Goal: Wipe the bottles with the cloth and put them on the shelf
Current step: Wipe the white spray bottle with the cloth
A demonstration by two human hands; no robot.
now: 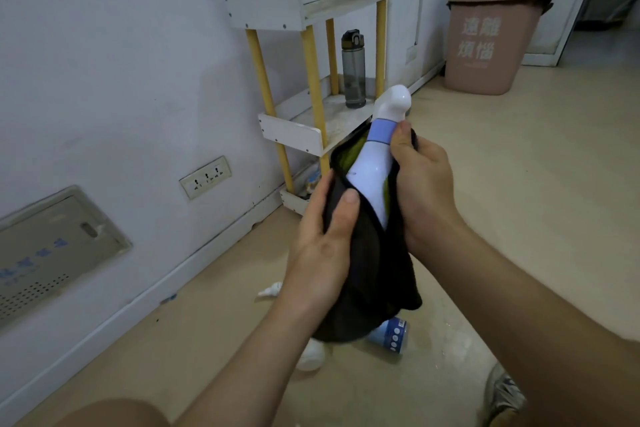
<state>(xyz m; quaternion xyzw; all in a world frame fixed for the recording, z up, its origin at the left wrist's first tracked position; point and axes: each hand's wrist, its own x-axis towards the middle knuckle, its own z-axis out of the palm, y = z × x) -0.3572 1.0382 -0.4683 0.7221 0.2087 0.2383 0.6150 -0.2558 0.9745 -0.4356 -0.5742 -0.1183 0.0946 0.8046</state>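
A white bottle [375, 163] with a pale blue band and rounded white cap stands tilted in mid-air, wrapped in a black cloth [370, 274]. My left hand [322, 239] grips the cloth round the bottle's lower body. My right hand [424, 184] grips the cloth and the bottle near its neck. Behind them is the white shelf [294, 132] with yellow posts; a grey water bottle [354, 69] stands on its middle tier. On the floor below lie a blue-labelled bottle [391, 334], a white bottle [310, 357] and a small white tube [272, 289].
A pink waste bin [491, 28] stands against the wall at the back right. A wall socket [205, 177] and a grey panel [52, 246] are on the left wall. My shoe [502, 395] shows at the bottom right, my knee at the bottom left.
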